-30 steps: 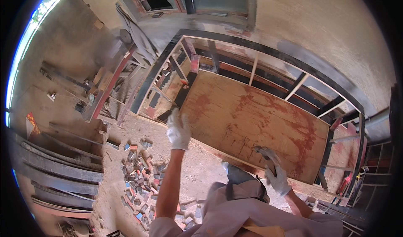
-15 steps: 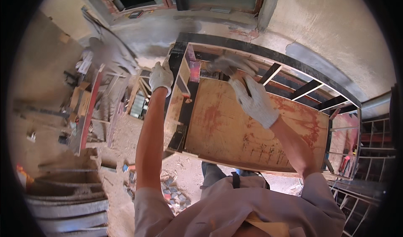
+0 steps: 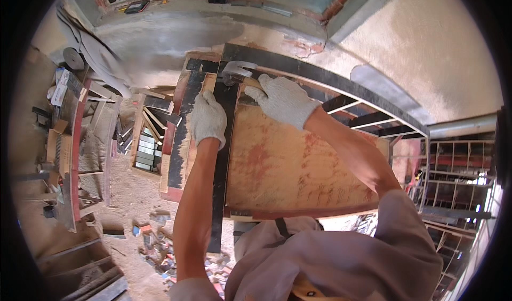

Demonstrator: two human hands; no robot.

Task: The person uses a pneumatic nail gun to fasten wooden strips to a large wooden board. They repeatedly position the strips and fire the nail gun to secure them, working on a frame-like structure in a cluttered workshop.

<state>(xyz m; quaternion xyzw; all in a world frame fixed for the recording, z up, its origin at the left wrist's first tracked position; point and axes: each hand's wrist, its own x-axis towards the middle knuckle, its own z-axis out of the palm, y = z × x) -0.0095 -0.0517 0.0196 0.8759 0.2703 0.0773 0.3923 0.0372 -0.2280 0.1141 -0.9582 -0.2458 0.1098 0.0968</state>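
My right hand [image 3: 288,99], in a white knit glove, is wrapped round the wooden handle of a claw hammer [image 3: 234,72]. The hammer's steel head is over the far left corner of a black-edged wooden frame [image 3: 341,79]. My left hand [image 3: 208,118], gloved too, is closed just left of a long black board [image 3: 226,135]; what its fingers hold is hidden. A pale wood piece [image 3: 210,82] shows beyond its fingertips. Inside the frame lies a red-stained plywood panel [image 3: 288,167], below my right forearm.
Wood offcuts [image 3: 154,253] litter the floor at lower left. Small frames and a red-edged plank [image 3: 80,157] stand at left. A wall and window sill [image 3: 213,13] close off the far side. Metal racks [image 3: 461,167] stand at right.
The blurred hammer has moved left to the frame's corner, nearer my left hand. The long black board now runs beside my left hand. The whole view has shifted.
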